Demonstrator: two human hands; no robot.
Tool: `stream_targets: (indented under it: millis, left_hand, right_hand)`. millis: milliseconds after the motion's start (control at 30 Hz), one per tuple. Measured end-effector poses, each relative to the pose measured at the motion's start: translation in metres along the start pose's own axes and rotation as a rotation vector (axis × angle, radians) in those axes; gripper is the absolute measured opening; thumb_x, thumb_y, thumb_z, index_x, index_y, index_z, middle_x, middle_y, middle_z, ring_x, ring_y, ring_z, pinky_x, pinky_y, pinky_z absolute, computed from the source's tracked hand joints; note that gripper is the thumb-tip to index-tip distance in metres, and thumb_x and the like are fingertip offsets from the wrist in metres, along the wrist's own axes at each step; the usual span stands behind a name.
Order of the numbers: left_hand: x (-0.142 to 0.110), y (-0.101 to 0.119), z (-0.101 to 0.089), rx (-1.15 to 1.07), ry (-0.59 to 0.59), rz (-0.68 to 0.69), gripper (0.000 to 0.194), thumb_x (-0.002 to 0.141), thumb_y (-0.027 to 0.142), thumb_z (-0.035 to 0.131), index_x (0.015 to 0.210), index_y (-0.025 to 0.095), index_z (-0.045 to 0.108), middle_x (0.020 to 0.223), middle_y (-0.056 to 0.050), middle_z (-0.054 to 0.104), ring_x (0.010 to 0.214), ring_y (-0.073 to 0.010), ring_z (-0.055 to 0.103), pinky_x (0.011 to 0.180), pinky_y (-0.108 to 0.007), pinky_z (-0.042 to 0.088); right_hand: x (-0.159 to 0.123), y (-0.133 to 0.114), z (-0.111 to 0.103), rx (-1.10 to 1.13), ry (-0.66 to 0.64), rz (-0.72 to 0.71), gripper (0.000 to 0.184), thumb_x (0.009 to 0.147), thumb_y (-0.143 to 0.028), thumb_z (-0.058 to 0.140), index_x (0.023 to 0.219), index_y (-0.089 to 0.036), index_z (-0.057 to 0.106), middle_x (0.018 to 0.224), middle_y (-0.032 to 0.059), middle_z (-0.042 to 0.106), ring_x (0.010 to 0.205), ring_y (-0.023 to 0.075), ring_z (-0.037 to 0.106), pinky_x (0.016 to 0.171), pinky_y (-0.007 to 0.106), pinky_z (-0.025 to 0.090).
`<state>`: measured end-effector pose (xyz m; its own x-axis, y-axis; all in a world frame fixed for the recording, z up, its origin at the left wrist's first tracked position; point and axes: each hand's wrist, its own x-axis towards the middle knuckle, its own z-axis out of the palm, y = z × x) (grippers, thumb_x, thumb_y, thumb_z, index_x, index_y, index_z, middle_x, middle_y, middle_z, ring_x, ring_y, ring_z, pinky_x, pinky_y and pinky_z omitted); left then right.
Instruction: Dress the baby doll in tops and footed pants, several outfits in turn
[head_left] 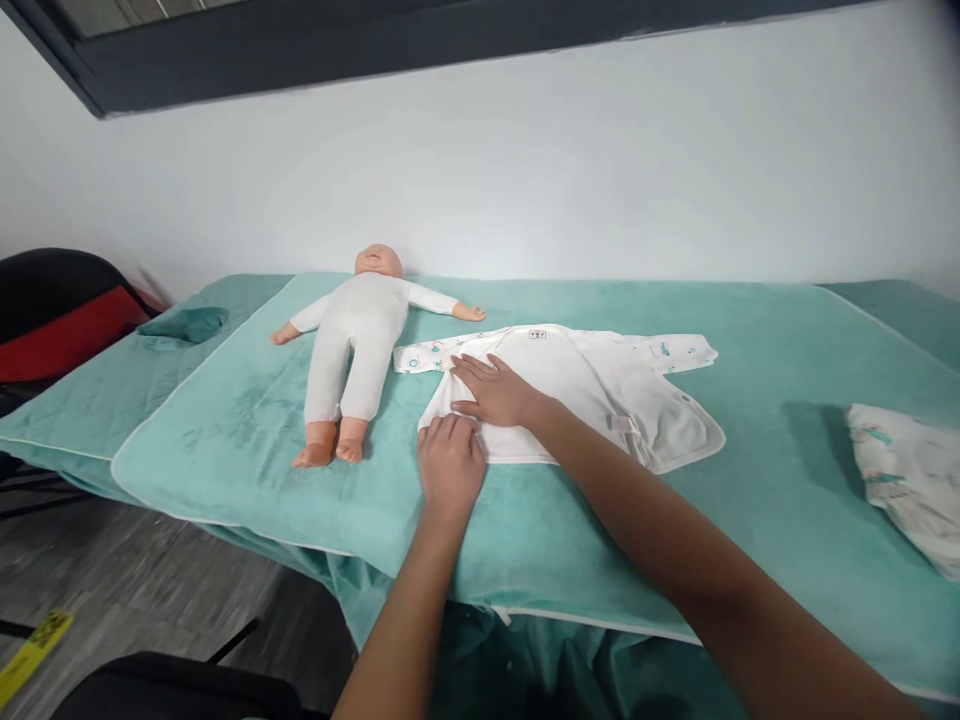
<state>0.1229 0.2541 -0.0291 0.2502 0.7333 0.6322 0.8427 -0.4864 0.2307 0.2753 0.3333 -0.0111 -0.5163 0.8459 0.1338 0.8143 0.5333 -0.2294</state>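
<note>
The right hand (pixel 491 392) lies open, palm down, on a white baby shirt (pixel 562 375); the left hand (pixel 451 462) bends its fingers over the near left corner, pinching or not, I cannot tell. This seems a smoothing step; the next move likely calls for straightening the rumpled right side. The shirt stretches rightward from both hands on a green cover (pixel 225 450), a doll (pixel 367 310) to its left.

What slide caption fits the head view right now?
Left grip and right grip rest on a spread white garment, beside a doll lying on a green cover.
</note>
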Motion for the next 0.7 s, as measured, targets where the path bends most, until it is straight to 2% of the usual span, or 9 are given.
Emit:
stream_targets:
  millis: [100,167,233,300,367,433,533,700]
  left_hand:
    - [0.001,0.001,-0.001,0.010,-0.023,-0.010,0.019,0.083,0.005,0.056,0.078,0.021,0.065,0.077,-0.004,0.067,0.080,-0.0240,0.059,0.073,-0.036,0.037]
    - [0.001,0.001,-0.002,0.013,-0.054,-0.028,0.020,0.084,0.005,0.055,0.078,0.021,0.065,0.078,-0.004,0.068,0.081,-0.0239,0.059,0.074,-0.036,0.037]
    - [0.001,0.001,-0.002,0.013,-0.078,-0.044,0.020,0.084,0.005,0.054,0.078,0.021,0.065,0.080,-0.004,0.069,0.082,-0.0240,0.060,0.075,-0.036,0.037]
    - [0.001,0.001,-0.003,0.010,-0.092,-0.053,0.021,0.084,0.005,0.053,0.079,0.021,0.065,0.081,-0.005,0.070,0.083,-0.0242,0.060,0.075,-0.037,0.037]
    - [0.001,0.001,-0.003,0.006,-0.101,-0.057,0.021,0.083,0.005,0.053,0.080,0.021,0.066,0.082,-0.005,0.070,0.084,-0.0244,0.060,0.076,-0.037,0.037]
    - [0.002,0.001,-0.003,-0.002,-0.110,-0.061,0.021,0.083,0.005,0.053,0.081,0.022,0.066,0.082,-0.005,0.070,0.085,-0.0244,0.060,0.076,-0.038,0.038]
    - [0.002,0.001,-0.003,-0.018,-0.104,-0.069,0.020,0.084,0.006,0.054,0.080,0.021,0.066,0.082,-0.004,0.071,0.084,-0.0242,0.060,0.077,-0.038,0.038]
    - [0.000,0.001,-0.004,-0.029,-0.088,-0.068,0.020,0.082,0.005,0.055,0.081,0.020,0.067,0.081,-0.005,0.070,0.084,-0.0241,0.060,0.076,-0.038,0.038]
  right_hand:
    - [0.001,-0.003,-0.002,0.026,0.018,0.010,0.066,0.101,-0.053,0.042,0.153,-0.012,0.038,0.164,0.0132,0.027,0.153,0.0268,0.023,0.124,0.054,0.013]
    - [-0.001,0.003,-0.005,0.066,0.075,0.052,0.061,0.102,-0.053,0.040,0.150,-0.017,0.044,0.163,0.0105,0.032,0.151,0.0249,0.028,0.124,0.052,0.017]
    - [-0.008,0.019,-0.010,0.079,0.154,0.152,0.057,0.103,-0.051,0.034,0.148,-0.018,0.047,0.162,0.0095,0.035,0.150,0.0236,0.031,0.123,0.049,0.019]
    - [-0.021,0.040,-0.015,0.042,0.208,0.303,0.060,0.105,-0.048,0.029,0.151,-0.013,0.044,0.161,0.0121,0.035,0.151,0.0245,0.030,0.123,0.046,0.021]
    - [-0.037,0.059,-0.017,-0.029,0.188,0.457,0.065,0.104,-0.047,0.026,0.155,-0.008,0.035,0.162,0.0159,0.032,0.152,0.0271,0.027,0.123,0.047,0.023]
    - [-0.053,0.069,-0.017,-0.092,0.121,0.519,0.069,0.104,-0.050,0.024,0.157,-0.007,0.030,0.164,0.0154,0.028,0.153,0.0280,0.023,0.122,0.048,0.024]
    - [-0.072,0.065,-0.015,-0.146,0.054,0.533,0.071,0.103,-0.055,0.022,0.158,-0.010,0.031,0.166,0.0122,0.022,0.154,0.0274,0.019,0.123,0.048,0.022]
    - [-0.100,0.045,-0.012,-0.216,0.055,0.555,0.071,0.103,-0.054,0.021,0.157,-0.009,0.033,0.165,0.0136,0.025,0.154,0.0276,0.021,0.123,0.047,0.022]
